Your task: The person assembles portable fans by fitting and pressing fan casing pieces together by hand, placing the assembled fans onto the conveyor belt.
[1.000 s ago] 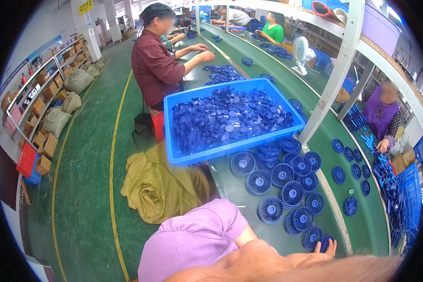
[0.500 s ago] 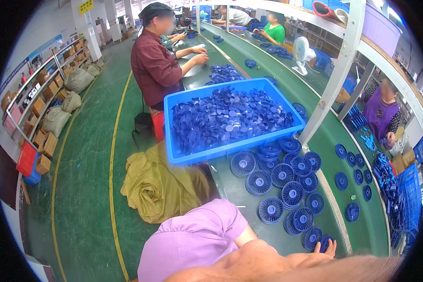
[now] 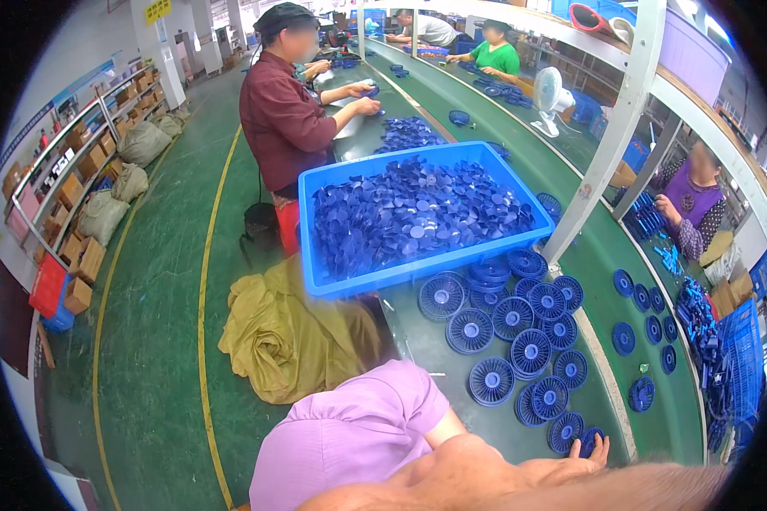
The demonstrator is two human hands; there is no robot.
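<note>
My left hand (image 3: 599,451) shows only as fingers curled at the edge of a blue spoked plastic wheel (image 3: 590,439) on the dark worktable's near right. My left arm, in a lilac sleeve (image 3: 358,417), reaches that way, but blurred skin and hair close to the camera cover most of the forearm. My right hand cannot be seen. Beside the touched wheel lie several like it, some stacked, such as one wheel (image 3: 490,381). Beyond them stands a bright blue tub (image 3: 315,285) heaped with small dark blue discs (image 3: 418,209).
A green conveyor belt (image 3: 601,298) on the right carries several wheels. A white post (image 3: 609,136) rises beside the tub. An olive cloth (image 3: 285,332) is draped left of the table. Co-workers, including a person in maroon (image 3: 281,111) and one in purple (image 3: 694,200), work nearby.
Wheels on the conveyor have slid slightly nearer and to the right. The co-workers in maroon, green and purple have shifted their hands. My hand and the touched wheel look almost unmoved.
</note>
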